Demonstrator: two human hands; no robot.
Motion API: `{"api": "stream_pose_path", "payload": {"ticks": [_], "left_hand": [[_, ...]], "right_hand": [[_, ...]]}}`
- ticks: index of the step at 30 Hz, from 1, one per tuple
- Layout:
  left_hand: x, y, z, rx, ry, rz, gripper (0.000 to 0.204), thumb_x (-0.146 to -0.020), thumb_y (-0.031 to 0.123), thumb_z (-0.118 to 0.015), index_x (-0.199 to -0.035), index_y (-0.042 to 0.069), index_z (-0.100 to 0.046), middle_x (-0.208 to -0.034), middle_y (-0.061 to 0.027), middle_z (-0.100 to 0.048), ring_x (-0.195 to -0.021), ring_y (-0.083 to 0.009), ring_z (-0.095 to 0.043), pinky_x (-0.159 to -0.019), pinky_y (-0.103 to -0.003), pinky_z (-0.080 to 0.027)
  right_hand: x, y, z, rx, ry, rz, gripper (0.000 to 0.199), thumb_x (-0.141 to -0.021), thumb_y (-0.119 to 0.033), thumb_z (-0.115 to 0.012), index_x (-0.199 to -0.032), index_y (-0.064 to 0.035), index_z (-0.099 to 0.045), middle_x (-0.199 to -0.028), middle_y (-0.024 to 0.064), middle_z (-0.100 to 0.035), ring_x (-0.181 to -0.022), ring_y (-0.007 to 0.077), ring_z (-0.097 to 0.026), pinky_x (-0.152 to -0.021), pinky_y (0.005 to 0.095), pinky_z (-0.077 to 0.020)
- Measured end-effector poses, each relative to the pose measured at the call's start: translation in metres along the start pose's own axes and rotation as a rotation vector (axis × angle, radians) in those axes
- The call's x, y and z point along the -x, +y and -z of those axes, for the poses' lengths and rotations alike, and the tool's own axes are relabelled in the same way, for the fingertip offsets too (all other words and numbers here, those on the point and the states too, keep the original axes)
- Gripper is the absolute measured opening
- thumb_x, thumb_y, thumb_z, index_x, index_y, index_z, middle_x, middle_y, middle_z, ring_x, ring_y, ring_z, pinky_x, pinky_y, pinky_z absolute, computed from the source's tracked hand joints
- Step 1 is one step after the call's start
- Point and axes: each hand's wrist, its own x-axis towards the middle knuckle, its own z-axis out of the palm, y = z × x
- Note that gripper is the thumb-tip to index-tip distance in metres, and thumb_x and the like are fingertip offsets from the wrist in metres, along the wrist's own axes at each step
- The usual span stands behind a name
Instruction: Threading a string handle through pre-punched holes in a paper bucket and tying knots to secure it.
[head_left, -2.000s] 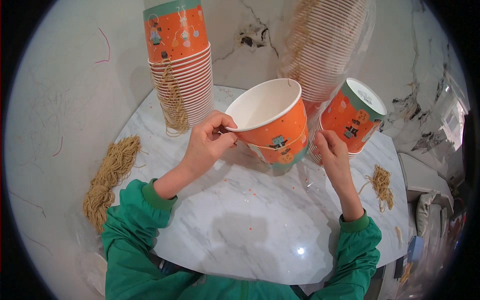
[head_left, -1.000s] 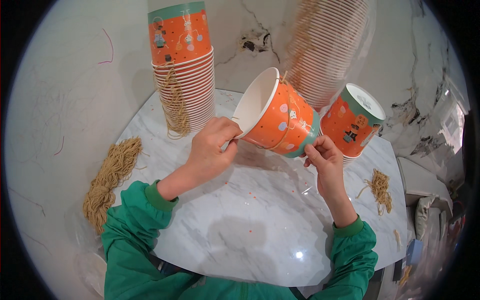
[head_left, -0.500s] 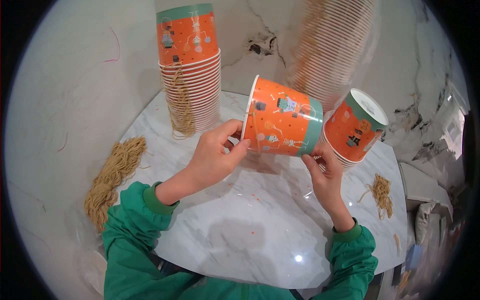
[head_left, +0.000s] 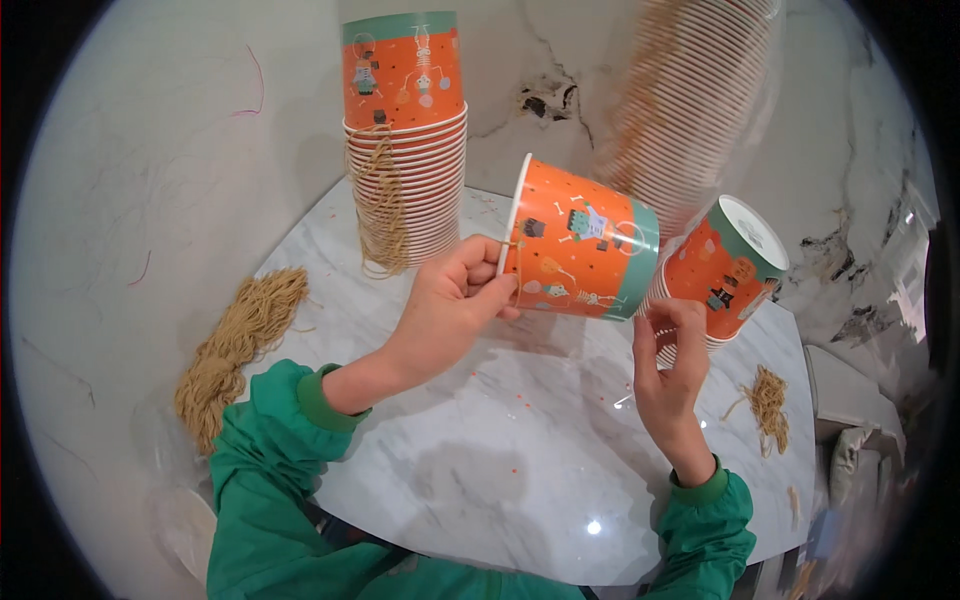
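Observation:
An orange paper bucket (head_left: pixel 585 240) with a green base band and cartoon skeletons lies tilted on its side in the air, its white rim facing left. My left hand (head_left: pixel 455 300) grips it at the rim, where a short bit of tan cord shows by the thumb. Just right of the bucket's base, my right hand (head_left: pixel 675 355) has its thumb and forefinger curled together; what they pinch, if anything, is too small to make out. Behind that hand stands an upside-down orange bucket (head_left: pixel 725 265) on a stack of nested ones, partly covered by the hand.
A tall stack of upturned buckets (head_left: pixel 405 75), with tan cords hanging down it, stands at the back left. Another tall stack (head_left: pixel 695 110) in clear plastic leans behind. On the marble table (head_left: pixel 450 500) lie a large cord bundle (head_left: pixel 240 350) at left and a small one (head_left: pixel 768 405) at right.
My right hand's fingertips have come off the bucket's base and drawn together beside it. The left hand still grips the rim. The whole view has shifted slightly.

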Motion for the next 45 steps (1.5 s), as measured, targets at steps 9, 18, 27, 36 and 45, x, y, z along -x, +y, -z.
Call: {"api": "stream_pose_path", "payload": {"ticks": [9, 18, 27, 36, 45], "left_hand": [[0.020, -0.008, -0.025, -0.285, 0.036, -0.167, 0.017, -0.100, 0.002, -0.061, -0.116, -0.003, -0.061, -0.093, -0.0090, -0.075, -0.084, -0.0109, -0.072, -0.074, -0.028, -0.058], [0.019, -0.017, -0.024, -0.650, 0.109, -0.559, 0.021, -0.089, -0.003, -0.065, -0.109, 0.003, -0.061, -0.081, -0.0127, -0.068, -0.063, -0.0290, -0.068, -0.055, -0.038, -0.052], [0.022, -0.014, -0.023, -0.699, 0.053, -0.522, 0.021, -0.090, -0.007, -0.066, -0.110, -0.002, -0.062, -0.083, -0.0114, -0.072, -0.069, -0.0206, -0.074, -0.061, -0.029, -0.056], [0.021, -0.017, -0.027, -0.573, -0.004, -0.427, 0.019, -0.093, -0.004, -0.062, -0.112, -0.001, -0.061, -0.090, -0.0137, -0.071, -0.073, -0.0224, -0.072, -0.065, -0.033, -0.057], [0.017, 0.003, -0.018, 0.179, -0.126, 0.253, 0.014, -0.103, 0.014, -0.055, -0.112, 0.006, -0.062, -0.098, 0.0003, -0.064, -0.090, -0.0084, -0.062, -0.079, -0.028, -0.054]], "right_hand": [[-0.019, -0.044, -0.024, 0.005, -0.087, 0.260, 0.042, -0.078, 0.004, -0.080, -0.116, 0.0008, -0.063, -0.098, 0.0133, -0.063, -0.070, 0.0226, -0.064, -0.053, 0.0307, -0.0510], [-0.024, -0.045, -0.038, 0.010, -0.082, 0.286, 0.035, -0.078, 0.001, -0.080, -0.110, -0.0024, -0.066, -0.093, 0.0106, -0.062, -0.073, 0.0234, -0.065, -0.055, 0.0334, -0.0501], [-0.019, -0.037, -0.041, 0.037, -0.083, 0.344, 0.026, -0.076, 0.005, -0.078, -0.096, -0.0008, -0.064, -0.087, 0.0102, -0.061, -0.069, 0.0246, -0.064, -0.054, 0.0338, -0.0480], [-0.017, -0.034, -0.042, 0.011, -0.085, 0.345, 0.024, -0.076, 0.005, -0.077, -0.095, -0.0001, -0.064, -0.086, 0.0103, -0.061, -0.068, 0.0242, -0.063, -0.054, 0.0339, -0.0474], [-0.010, -0.027, -0.047, 0.262, -0.110, 0.621, 0.034, -0.065, -0.006, -0.071, -0.097, 0.0013, -0.065, -0.088, 0.0095, -0.061, -0.070, 0.0211, -0.063, -0.054, 0.0302, -0.0488]]}}
